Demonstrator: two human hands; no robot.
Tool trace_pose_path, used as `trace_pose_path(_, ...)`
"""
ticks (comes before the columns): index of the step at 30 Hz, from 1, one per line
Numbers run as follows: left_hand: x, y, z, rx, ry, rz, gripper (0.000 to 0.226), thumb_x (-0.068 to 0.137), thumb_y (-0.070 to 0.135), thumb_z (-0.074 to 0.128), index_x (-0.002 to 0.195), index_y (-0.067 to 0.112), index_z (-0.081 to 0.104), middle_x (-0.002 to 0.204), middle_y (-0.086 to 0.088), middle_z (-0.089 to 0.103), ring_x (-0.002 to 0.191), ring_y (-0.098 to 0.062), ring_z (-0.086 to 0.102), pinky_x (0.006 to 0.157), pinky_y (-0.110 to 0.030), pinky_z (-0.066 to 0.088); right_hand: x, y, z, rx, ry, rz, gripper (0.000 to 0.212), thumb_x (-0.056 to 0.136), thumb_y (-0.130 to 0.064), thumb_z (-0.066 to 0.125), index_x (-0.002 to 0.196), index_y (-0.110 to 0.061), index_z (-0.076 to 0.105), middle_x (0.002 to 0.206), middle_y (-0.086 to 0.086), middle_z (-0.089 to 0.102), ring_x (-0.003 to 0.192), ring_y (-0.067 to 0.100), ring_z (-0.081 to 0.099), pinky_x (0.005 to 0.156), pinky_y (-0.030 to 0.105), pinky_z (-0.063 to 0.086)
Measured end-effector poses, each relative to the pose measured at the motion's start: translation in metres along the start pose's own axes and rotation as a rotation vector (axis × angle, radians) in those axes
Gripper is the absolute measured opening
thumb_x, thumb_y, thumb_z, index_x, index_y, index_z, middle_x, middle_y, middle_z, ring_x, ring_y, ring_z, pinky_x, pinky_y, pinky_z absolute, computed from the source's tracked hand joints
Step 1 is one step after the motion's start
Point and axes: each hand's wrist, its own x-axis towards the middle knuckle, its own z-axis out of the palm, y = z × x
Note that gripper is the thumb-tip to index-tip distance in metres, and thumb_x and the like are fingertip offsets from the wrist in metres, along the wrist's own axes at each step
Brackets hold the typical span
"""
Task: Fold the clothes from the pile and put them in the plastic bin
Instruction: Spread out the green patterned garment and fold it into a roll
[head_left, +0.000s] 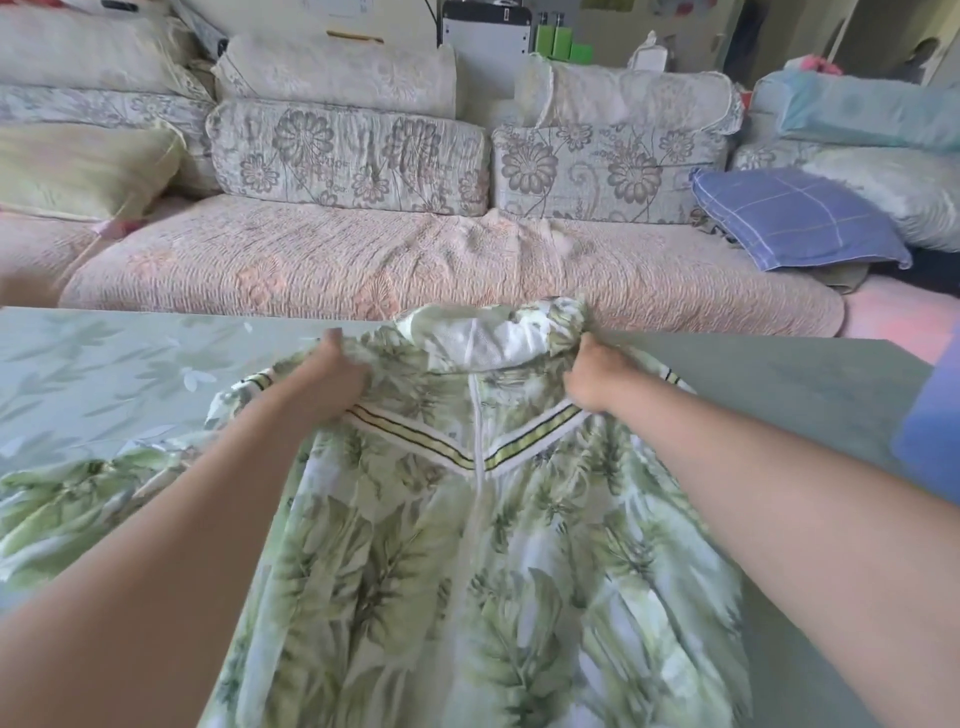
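Observation:
A white jacket with a green leaf print (447, 561) lies spread on the green table (810, 395), zipper side up, its hood toward the far edge. A striped white band crosses its chest in a V. My left hand (337, 374) grips the fabric at the left shoulder. My right hand (597, 379) grips the fabric at the right shoulder, beside the hood. One sleeve trails off to the left. A blue object (930, 441) shows at the right edge; I cannot tell what it is.
Behind the table stands a sofa (415, 260) with floral cushions. A blue checked pillow (795, 218) and other pillows lie at its right end, a yellow pillow (78, 171) at its left.

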Motion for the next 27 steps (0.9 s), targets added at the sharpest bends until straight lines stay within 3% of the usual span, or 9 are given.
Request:
trace_pose_path(2, -0.011, -0.004, 0.016, 0.150, -0.171, 0.089, 0.079, 0.100, 0.033, 0.045, 0.153, 0.032, -0.014, 0.161, -0.014, 0.016, 0.127, -0.034, 0.047, 0.105, -0.048, 0.043, -0.008, 0.001, 0.012, -0.024, -0.146, -0.046, 0.076, 0.096, -0.019, 0.040, 0.157, -0.029, -0.005, 0.144, 0.021, 0.046, 0.093, 0.041, 0.050, 0.089, 0.054, 0.049)
trace_pose_path(4, -0.018, -0.007, 0.024, 0.359, -0.171, 0.146, 0.075, 0.102, 0.040, 0.034, 0.151, 0.033, -0.021, 0.163, -0.005, -0.005, 0.150, -0.031, 0.003, 0.118, -0.054, 0.005, -0.018, 0.002, 0.016, -0.069, -0.158, -0.101, 0.078, 0.098, -0.019, 0.038, 0.156, -0.031, -0.012, 0.144, 0.022, 0.046, 0.116, 0.049, 0.046, 0.101, 0.062, 0.038)
trace_pose_path(6, -0.030, 0.001, 0.019, 0.392, -0.142, 0.163, 0.071, 0.103, 0.036, 0.033, 0.154, 0.030, -0.015, 0.164, -0.005, -0.006, 0.150, -0.029, -0.004, 0.118, -0.052, 0.000, -0.034, 0.002, 0.009, -0.121, -0.131, -0.171, 0.079, 0.098, -0.018, 0.041, 0.157, -0.028, -0.010, 0.157, 0.018, 0.031, 0.142, 0.046, 0.028, 0.117, 0.064, 0.018)
trace_pose_path(8, -0.048, 0.014, 0.011, 0.402, -0.109, 0.199, 0.074, 0.101, 0.031, 0.041, 0.155, 0.028, -0.010, 0.164, -0.006, -0.002, 0.150, -0.031, -0.001, 0.118, -0.053, 0.004, -0.058, 0.001, -0.003, -0.096, -0.142, -0.270, 0.074, 0.098, -0.018, 0.044, 0.159, -0.020, 0.001, 0.164, 0.010, 0.019, 0.149, 0.034, 0.020, 0.122, 0.053, 0.016)
trace_pose_path(11, -0.077, 0.031, -0.004, 0.382, -0.133, 0.300, 0.072, 0.097, 0.030, 0.052, 0.155, 0.026, 0.009, 0.159, -0.010, 0.015, 0.146, -0.037, 0.014, 0.115, -0.057, 0.023, -0.104, 0.002, -0.022, 0.020, -0.149, -0.443, 0.058, 0.097, -0.009, 0.046, 0.153, -0.021, 0.034, 0.160, -0.001, 0.030, 0.148, 0.023, 0.026, 0.121, 0.041, 0.024)
trace_pose_path(14, -0.119, 0.044, -0.014, 0.395, -0.176, 0.403, 0.053, 0.098, 0.024, 0.050, 0.148, 0.019, 0.032, 0.146, -0.011, 0.033, 0.131, -0.031, 0.041, 0.105, -0.045, 0.043, -0.156, 0.010, -0.036, 0.062, -0.173, -0.560, 0.057, 0.092, -0.003, 0.044, 0.144, -0.027, 0.045, 0.155, -0.004, 0.036, 0.144, 0.019, 0.032, 0.118, 0.042, 0.030)
trace_pose_path(17, -0.164, 0.054, -0.017, 0.439, -0.221, 0.487, 0.028, 0.100, 0.023, 0.046, 0.126, 0.016, 0.053, 0.121, -0.005, 0.056, 0.097, -0.018, 0.056, 0.075, -0.028, 0.049, -0.210, 0.020, -0.053, 0.057, -0.243, -0.647, 0.043, 0.091, -0.009, 0.046, 0.127, -0.028, 0.058, 0.131, -0.008, 0.049, 0.123, 0.014, 0.047, 0.102, 0.038, 0.045)
trace_pose_path(22, -0.231, 0.060, -0.024, 0.574, -0.338, 0.571, 0.008, 0.096, 0.031, 0.048, 0.097, 0.028, 0.056, 0.096, 0.007, 0.056, 0.082, -0.012, 0.055, 0.061, -0.024, 0.041, -0.284, 0.041, -0.078, 0.072, -0.358, -0.714, 0.036, 0.080, -0.009, 0.052, 0.111, -0.027, 0.056, 0.104, -0.011, 0.051, 0.097, 0.012, 0.052, 0.076, 0.024, 0.044)
trace_pose_path(27, -0.309, 0.072, -0.037, 0.588, -0.568, 0.639, 0.028, 0.089, 0.056, 0.058, 0.094, 0.028, 0.059, 0.091, 0.010, 0.060, 0.076, -0.007, 0.055, 0.061, -0.021, 0.042, -0.315, 0.063, -0.077, -0.147, -0.438, -0.733, 0.065, 0.074, -0.036, 0.072, 0.130, -0.034, 0.040, 0.116, -0.006, 0.047, 0.104, 0.019, 0.055, 0.084, 0.032, 0.049)
